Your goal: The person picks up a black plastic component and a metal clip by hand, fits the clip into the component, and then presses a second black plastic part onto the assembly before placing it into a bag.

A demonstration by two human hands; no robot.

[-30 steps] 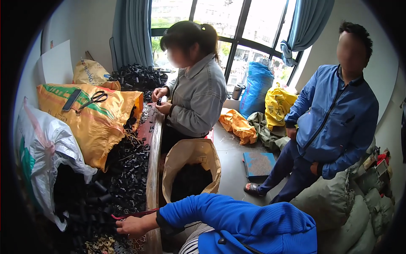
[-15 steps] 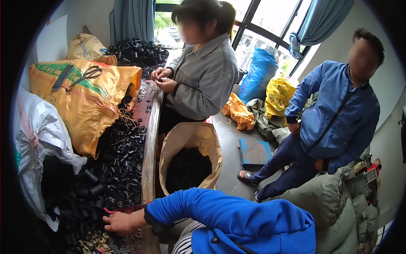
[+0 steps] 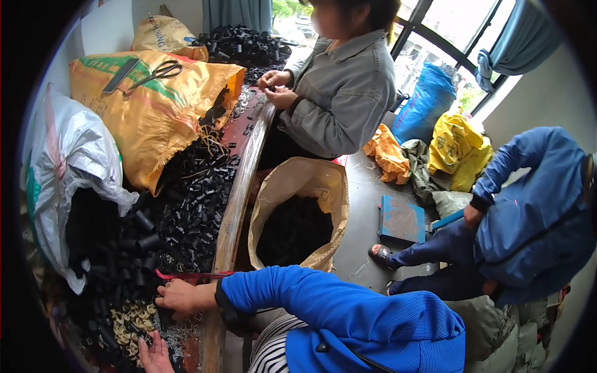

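My right hand [image 3: 179,298], in a blue sleeve with a dark cuff, reaches over the table with its fingers bent down and slightly apart. Beneath and beside it are black tube pieces [image 3: 134,270] and small silvery metal pieces [image 3: 180,336]. Palm up at the lower edge, my left hand [image 3: 155,357] has its fingers stretched out, beside a pile of small beige pieces [image 3: 132,323]. A dark speck shows by its fingers, too small to name. A red strip [image 3: 193,275] lies just beyond my right hand.
Bulging sacks, one orange [image 3: 143,118] with scissors [image 3: 158,73] on top, one white [image 3: 81,149], line the table's left. A paper sack [image 3: 261,186] of black pieces stands beside the table. One co-worker [image 3: 348,93] handles small parts; another [image 3: 535,199] bends beside a blue platform [image 3: 398,217].
The view has shifted, so the table sits farther right. My left hand has come in at the lower edge. My right hand's fingers have bent downward. The co-worker in blue has bent over.
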